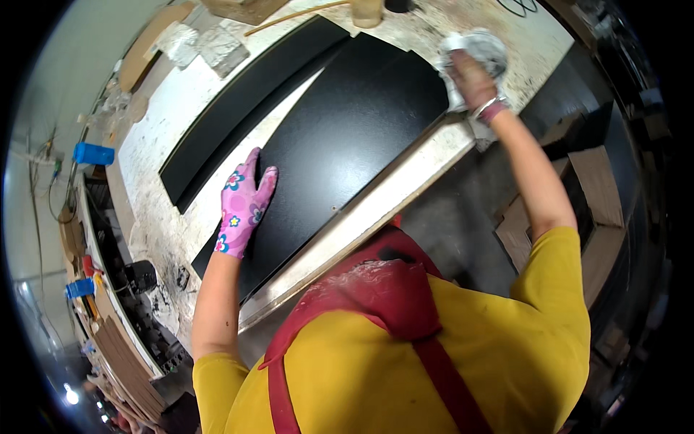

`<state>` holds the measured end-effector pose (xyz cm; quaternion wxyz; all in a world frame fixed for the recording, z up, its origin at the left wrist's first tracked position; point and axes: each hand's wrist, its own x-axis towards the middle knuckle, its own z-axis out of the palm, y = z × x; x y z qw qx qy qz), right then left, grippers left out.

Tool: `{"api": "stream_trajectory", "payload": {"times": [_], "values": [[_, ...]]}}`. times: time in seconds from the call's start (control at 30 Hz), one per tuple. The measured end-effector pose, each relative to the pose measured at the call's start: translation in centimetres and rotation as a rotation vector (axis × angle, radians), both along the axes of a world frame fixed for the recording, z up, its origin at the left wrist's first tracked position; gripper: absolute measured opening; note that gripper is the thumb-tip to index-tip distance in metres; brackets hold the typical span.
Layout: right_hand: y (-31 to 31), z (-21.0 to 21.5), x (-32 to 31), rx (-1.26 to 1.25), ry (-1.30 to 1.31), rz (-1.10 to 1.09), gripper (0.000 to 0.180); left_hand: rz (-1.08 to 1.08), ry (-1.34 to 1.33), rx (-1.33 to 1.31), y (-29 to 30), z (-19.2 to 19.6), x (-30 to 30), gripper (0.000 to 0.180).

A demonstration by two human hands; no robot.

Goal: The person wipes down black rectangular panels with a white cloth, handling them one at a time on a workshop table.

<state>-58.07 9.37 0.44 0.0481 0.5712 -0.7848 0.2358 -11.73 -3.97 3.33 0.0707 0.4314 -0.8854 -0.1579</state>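
Note:
A broad black board (347, 137) with a smooth, faintly shiny face lies slantwise on the worktable. My left hand (243, 204), in a pink flowered glove, rests on its left part with fingers stretched out and thumb apart. Beyond the board's far right end, my right hand (473, 81) holds a crumpled whitish rag (490, 50) against the table. That hand is blurred, and the rag partly hides its fingertips. A dark red cuff and a pale band circle the wrist. Left of the broad board lies a narrower black piece (249, 105), slightly curved.
The white, stained worktable (155, 155) carries pale blocks (220, 50), a thin stick (296, 16) and a cloudy jar (367, 13) at the far side. A blue cup (94, 153) stands beyond its left edge. Open cardboard boxes (596, 188) sit on the floor at right.

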Motion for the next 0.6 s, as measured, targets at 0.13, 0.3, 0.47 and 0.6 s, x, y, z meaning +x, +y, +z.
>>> {"api": "stream_trajectory", "payload": {"times": [0.13,0.3,0.47,0.6], "values": [[-1.3,2.3,-3.2,-0.057,0.165,0.032,0.049,0.026,-0.05,-0.15,0.1,1.2,0.8,0.052],[-0.1,-4.0,-7.0,0.329,-0.663,-0.055,0.066,-0.141,-0.021,-0.196,6.5,0.1,-2.5,0.084],[0.4,-11.4,-11.1,0.126,-1.515,0.096,0.043,-0.141,0.073,-0.318,10.8,-2.7,-5.7,0.089],[-0.2,-9.7,-11.3,0.065,-1.55,-0.056,0.047,-0.132,0.076,-0.334,11.3,-2.3,-7.1,0.064]]}}
